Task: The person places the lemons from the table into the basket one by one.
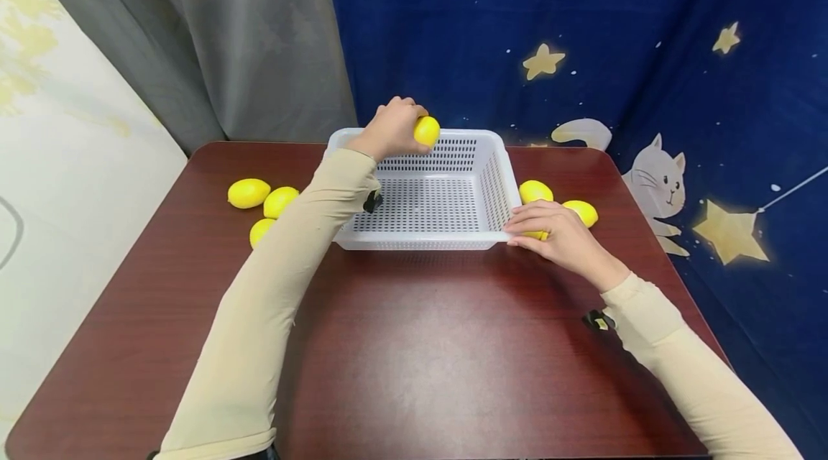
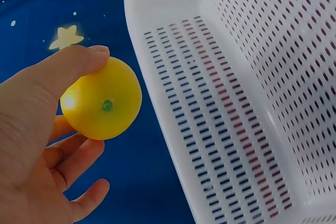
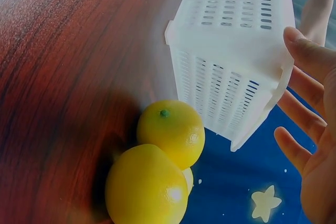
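Observation:
My left hand (image 1: pixel 396 128) pinches a yellow lemon (image 1: pixel 427 131) between thumb and fingers, up over the back part of the white plastic basket (image 1: pixel 427 236). In the left wrist view, the lemon (image 2: pixel 100 98) shows its green stem end, and the ring and little fingers stand off from it. At the basket's front right corner, my right hand (image 1: pixel 558 231) grips the rim, its thumb on one side and fingers on the other, as the right wrist view shows with the basket (image 3: pixel 226 51). Beneath that hand, a lemon (image 1: pixel 537 235) is partly hidden.
Left of the basket, three lemons lie on the dark red wooden table (image 1: pixel 414 345), one of them a lemon (image 1: pixel 249 193) near the back. To the right lie a lemon (image 1: pixel 535 191) and another lemon (image 1: pixel 581 213). A blue star-patterned curtain (image 1: pixel 453 29) hangs behind the table.

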The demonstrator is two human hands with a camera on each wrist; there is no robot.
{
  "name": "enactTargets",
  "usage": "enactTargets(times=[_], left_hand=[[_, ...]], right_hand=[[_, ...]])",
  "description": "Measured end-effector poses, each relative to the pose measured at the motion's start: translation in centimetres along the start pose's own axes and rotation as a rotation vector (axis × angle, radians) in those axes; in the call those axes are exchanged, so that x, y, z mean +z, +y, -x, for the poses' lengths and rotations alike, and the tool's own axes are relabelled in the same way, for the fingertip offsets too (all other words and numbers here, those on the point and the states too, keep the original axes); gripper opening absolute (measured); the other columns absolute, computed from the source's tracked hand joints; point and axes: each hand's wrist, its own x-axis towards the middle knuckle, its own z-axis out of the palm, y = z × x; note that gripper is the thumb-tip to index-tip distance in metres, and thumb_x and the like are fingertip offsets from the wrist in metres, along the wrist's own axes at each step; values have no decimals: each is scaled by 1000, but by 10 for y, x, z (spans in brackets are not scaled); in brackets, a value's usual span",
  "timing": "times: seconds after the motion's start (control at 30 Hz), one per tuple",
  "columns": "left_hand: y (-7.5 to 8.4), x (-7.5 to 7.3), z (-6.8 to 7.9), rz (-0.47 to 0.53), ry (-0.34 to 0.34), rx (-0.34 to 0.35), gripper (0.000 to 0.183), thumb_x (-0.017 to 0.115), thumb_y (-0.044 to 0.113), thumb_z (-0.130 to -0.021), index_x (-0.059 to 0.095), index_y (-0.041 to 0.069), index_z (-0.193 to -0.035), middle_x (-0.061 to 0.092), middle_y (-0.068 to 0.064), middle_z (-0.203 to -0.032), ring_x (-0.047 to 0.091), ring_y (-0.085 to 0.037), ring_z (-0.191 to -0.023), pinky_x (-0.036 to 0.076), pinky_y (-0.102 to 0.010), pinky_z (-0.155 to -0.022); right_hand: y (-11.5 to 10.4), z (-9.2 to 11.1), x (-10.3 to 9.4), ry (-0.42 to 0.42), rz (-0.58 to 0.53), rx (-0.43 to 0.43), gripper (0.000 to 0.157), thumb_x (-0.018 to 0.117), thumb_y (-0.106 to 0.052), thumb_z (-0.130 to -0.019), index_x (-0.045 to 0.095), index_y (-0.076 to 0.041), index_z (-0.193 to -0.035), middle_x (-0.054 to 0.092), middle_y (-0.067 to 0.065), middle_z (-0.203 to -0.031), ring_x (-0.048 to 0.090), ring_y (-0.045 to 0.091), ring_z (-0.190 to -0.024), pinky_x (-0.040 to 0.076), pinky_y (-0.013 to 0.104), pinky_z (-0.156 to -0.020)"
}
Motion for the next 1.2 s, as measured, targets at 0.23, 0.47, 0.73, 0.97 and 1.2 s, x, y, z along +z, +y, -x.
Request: enactTargets(times=[0.23, 0.47, 0.73, 0.97, 1.2], left_hand=[[14, 11, -9, 26, -27, -18, 68, 75, 44, -81, 57, 10, -138, 59, -7, -133, 46, -25, -118, 40, -42, -98], [21, 24, -14, 49, -44, -11, 70, 76, 46, -81, 56, 10, -138, 59, -6, -133, 47, -24, -117, 40, -41, -100], [26, 33, -19, 41, -77, -4, 69, 76, 45, -82, 56, 11, -139, 60, -6, -133, 49, -24, -118, 41, -40, -100], [27, 41, -24, 44, -104, -14, 70, 77, 43, -82, 55, 9, -139, 60, -7, -129, 51, -23, -112, 45, -38, -99], [30, 48, -28, 64, -118, 8, 70, 79, 41, -80, 56, 7, -137, 61, -9, -128, 53, -23, -110, 49, -34, -98]], right_hand=[[0, 1, 0, 7, -22, 0, 33, 88, -24, -72, 80, -20, -104, 78, -3, -103, 67, 20, -112, 49, 44, -101], [0, 2, 2, -1, -39, 4, 33, 87, -24, -73, 79, -20, -105, 78, -3, -104, 66, 20, -113, 49, 42, -101], [0, 1, 1, -9, -37, 6, 33, 87, -24, -74, 79, -20, -105, 78, -3, -104, 66, 20, -113, 48, 45, -101], [1, 0, -1, -22, -35, 5, 33, 87, -25, -74, 79, -22, -106, 78, -4, -105, 66, 19, -114, 48, 45, -101], [3, 2, -3, -23, -30, 8, 32, 86, -24, -74, 79, -22, -106, 78, -4, -104, 66, 20, -113, 48, 45, -101]])
